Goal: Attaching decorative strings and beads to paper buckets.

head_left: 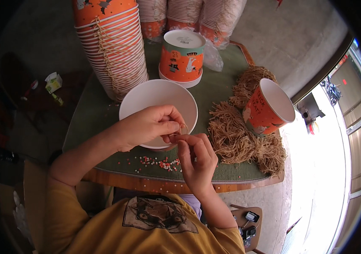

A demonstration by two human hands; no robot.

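My left hand [153,125] and my right hand [197,158] meet in front of a white-lined paper bucket [140,95] whose open mouth faces up. Both are closed, fingertips pinched together on a thin tan cord [185,126], a small loop of which stands up between them. Whether the cord passes through the bucket's wall is hidden by my fingers. Just below my hands, small orange and white paper dots [163,164] are scattered over the green tabletop [104,146].
A tall leaning stack of orange buckets [112,51] with cord loops rises at the back left. Upturned buckets [182,59] stand behind, near plastic-wrapped stacks [184,15]. At right, an orange bucket [269,106] tilts on a heap of tan cords [239,139]. A chair [254,237] holds small devices.
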